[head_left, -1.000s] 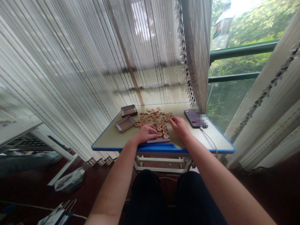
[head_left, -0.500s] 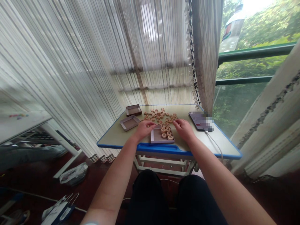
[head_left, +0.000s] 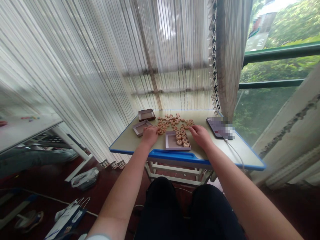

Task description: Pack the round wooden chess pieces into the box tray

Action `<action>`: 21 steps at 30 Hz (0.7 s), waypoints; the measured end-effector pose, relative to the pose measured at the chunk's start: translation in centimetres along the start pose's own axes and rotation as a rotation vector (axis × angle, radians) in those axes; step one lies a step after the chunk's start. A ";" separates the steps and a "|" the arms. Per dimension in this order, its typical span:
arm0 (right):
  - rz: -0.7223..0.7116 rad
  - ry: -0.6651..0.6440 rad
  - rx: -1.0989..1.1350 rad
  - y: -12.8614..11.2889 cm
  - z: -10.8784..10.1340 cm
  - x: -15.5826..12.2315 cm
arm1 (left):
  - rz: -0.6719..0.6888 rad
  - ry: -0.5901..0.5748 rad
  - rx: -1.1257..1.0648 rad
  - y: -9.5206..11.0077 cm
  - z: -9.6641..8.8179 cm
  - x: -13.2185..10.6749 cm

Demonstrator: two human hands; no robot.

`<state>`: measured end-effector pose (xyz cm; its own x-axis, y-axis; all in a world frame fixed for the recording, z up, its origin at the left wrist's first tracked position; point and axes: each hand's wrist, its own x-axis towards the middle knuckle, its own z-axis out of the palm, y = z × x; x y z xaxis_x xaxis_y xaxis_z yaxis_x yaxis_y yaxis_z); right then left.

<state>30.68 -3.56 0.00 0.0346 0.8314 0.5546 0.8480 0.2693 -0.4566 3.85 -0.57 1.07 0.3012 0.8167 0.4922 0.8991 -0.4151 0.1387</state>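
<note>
Round wooden Chinese chess pieces (head_left: 172, 120) with carved characters lie scattered across the small table (head_left: 130, 141). In front of them sits a shallow open box (head_left: 171, 143), its right side holding several pieces (head_left: 183, 140) in two columns. My left hand (head_left: 150, 135) is left of the box, fingers curled down at the near left edge of the loose pieces. My right hand (head_left: 200, 134) is beside the box's far right corner, fingers bent together with their tips by the loose pieces. What either hand's fingertips hold is too small to make out.
At the table's back left stand a dark-edged tray (head_left: 147, 115) and a shallow box part (head_left: 140, 128). A phone (head_left: 218, 128) with a white cable (head_left: 235, 150) lies at the right. A string curtain (head_left: 105, 60) hangs behind. Another table (head_left: 27, 130) is at the left.
My left hand has moved away from the box's left corner to the loose pieces. My right hand stays by the box's right side. The view has shifted slightly, moving the scene rightward.
</note>
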 end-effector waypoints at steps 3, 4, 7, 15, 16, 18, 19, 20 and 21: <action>0.016 -0.004 0.006 0.0 -0.1 -0.1 | -0.040 0.006 0.019 -0.1 -0.1 -0.4; 0.023 -0.005 0.010 0.0 -0.1 -0.2 | -0.052 -0.010 0.030 -0.1 -0.1 -0.5; 0.044 -0.006 0.028 0.0 -0.3 -0.4 | -0.064 -0.047 0.043 -0.2 -0.1 -0.8; 0.128 0.022 0.095 0.1 -0.5 -1.0 | -0.040 -0.089 -0.070 -0.7 -0.2 -1.1; 0.139 0.024 0.105 0.1 -0.6 -1.0 | -0.048 -0.086 -0.094 -0.8 -0.2 -1.1; 0.148 0.030 0.126 0.0 -0.8 -1.0 | -0.082 -0.057 -0.142 -0.9 -0.3 -1.1; 0.147 0.040 0.150 -0.1 -0.9 -1.1 | -0.108 -0.026 -0.167 -0.9 -0.4 -1.1; 0.149 0.056 0.187 -0.2 -1.1 -1.1 | -0.137 0.013 -0.197 -0.8 -0.5 -1.1; 0.154 0.074 0.237 -0.5 -1.3 -1.2 | -0.167 0.056 -0.237 -0.5 -0.6 -1.2</action>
<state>30.89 -5.32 0.44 0.1991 0.8357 0.5119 0.6825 0.2565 -0.6844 2.83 -1.55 0.94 0.1315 0.8611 0.4911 0.8338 -0.3640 0.4150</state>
